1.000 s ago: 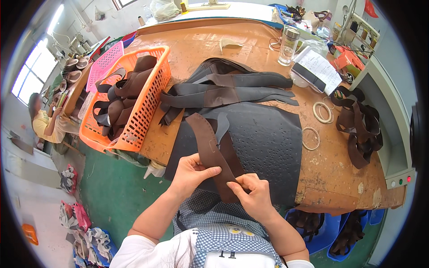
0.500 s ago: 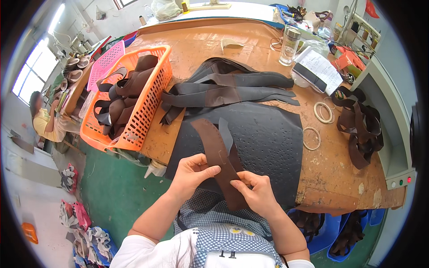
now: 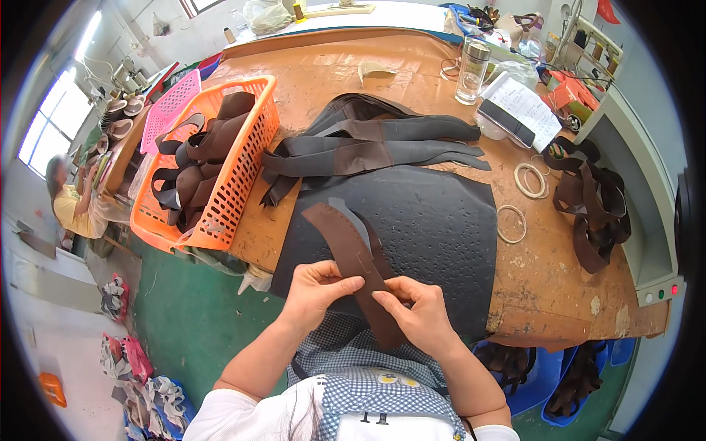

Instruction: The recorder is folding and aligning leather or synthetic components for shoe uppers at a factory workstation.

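Note:
Between my hands is a curved brown strip (image 3: 344, 239), leather-like, with a line of small marks along its edge. My left hand (image 3: 315, 292) pinches its left edge, thumb on top. From the other side, my right hand (image 3: 416, 307) grips the right edge between thumb and fingers. A second band with a grey face shows behind the upper part of the strip. Under it lies a black pitted mat (image 3: 434, 220) at the table's near edge. Beyond the mat, a pile of long dark strips (image 3: 375, 140) is spread across the table.
An orange basket (image 3: 228, 213) of brown strips stands at left. To the right are cream rings (image 3: 512, 224), a brown strip bundle (image 3: 596, 213), a phone (image 3: 507, 121), a glass bottle (image 3: 471, 72) and a grey machine frame (image 3: 647, 184). Another person (image 3: 73, 198) sits far left.
The strip's far end has swung left and down a little. My right thumb has shifted slightly left and up along the strip; both hands still hold it.

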`<control>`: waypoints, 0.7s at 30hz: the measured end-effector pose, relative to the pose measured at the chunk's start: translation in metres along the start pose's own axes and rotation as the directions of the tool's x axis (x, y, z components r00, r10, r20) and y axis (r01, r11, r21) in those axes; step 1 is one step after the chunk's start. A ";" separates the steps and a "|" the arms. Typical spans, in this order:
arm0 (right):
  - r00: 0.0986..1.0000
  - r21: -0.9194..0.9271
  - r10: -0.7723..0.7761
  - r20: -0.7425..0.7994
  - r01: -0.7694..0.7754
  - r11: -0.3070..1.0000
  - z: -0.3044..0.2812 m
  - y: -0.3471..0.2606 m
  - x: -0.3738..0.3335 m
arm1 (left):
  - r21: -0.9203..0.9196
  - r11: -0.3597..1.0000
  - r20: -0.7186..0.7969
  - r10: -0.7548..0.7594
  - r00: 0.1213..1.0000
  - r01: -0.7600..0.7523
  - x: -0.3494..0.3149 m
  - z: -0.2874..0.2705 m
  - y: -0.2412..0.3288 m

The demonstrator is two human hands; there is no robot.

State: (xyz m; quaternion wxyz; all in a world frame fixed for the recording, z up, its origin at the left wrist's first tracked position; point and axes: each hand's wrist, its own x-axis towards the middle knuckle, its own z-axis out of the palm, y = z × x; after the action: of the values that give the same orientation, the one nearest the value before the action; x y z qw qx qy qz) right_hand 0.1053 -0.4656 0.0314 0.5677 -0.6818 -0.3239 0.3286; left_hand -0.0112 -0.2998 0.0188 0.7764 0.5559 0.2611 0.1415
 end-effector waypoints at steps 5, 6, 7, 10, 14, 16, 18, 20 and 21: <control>0.999 0.003 0.011 -0.038 -0.011 1.000 0.001 -0.001 0.007 | -0.004 1.000 -0.001 0.007 1.000 -0.007 -0.001 0.006 0.001; 0.999 0.004 0.011 -0.033 -0.011 1.000 0.001 0.000 0.007 | -0.054 0.998 -0.003 -0.017 1.000 0.017 0.000 0.006 0.004; 0.999 0.000 -0.007 -0.032 0.007 1.000 0.001 0.001 0.005 | -0.103 0.994 -0.003 -0.041 0.999 0.041 0.001 0.006 0.006; 0.999 -0.010 -0.022 -0.030 0.022 1.000 0.002 0.004 0.002 | -0.096 0.994 -0.008 -0.059 0.998 0.058 0.006 -0.002 0.011; 1.000 0.027 -0.004 0.001 0.004 1.000 0.002 0.003 0.002 | -0.055 0.997 0.006 -0.054 0.999 0.054 0.005 -0.007 0.009; 1.000 0.055 0.009 -0.015 -0.008 0.998 0.004 -0.002 0.004 | -0.087 0.995 0.011 -0.052 0.999 0.053 0.003 -0.003 0.012; 0.999 0.085 0.021 -0.026 -0.018 0.996 0.003 -0.004 0.008 | -0.073 0.996 0.032 -0.048 0.998 0.050 0.000 -0.002 0.010; 0.997 0.109 0.069 0.021 -0.071 0.991 0.001 -0.004 0.011 | -0.058 0.997 0.046 -0.042 0.998 0.045 -0.002 -0.002 0.010; 0.997 0.109 0.069 0.023 -0.071 0.991 0.002 -0.004 0.010 | -0.072 0.996 0.047 -0.052 0.998 0.056 -0.003 -0.001 0.010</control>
State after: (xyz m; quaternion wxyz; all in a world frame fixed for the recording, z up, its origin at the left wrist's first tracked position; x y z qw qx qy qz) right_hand 0.1096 -0.4557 0.0346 0.5894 -0.6573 -0.2865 0.3721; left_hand -0.0133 -0.2965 0.0284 0.8053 0.5229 0.2534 0.1174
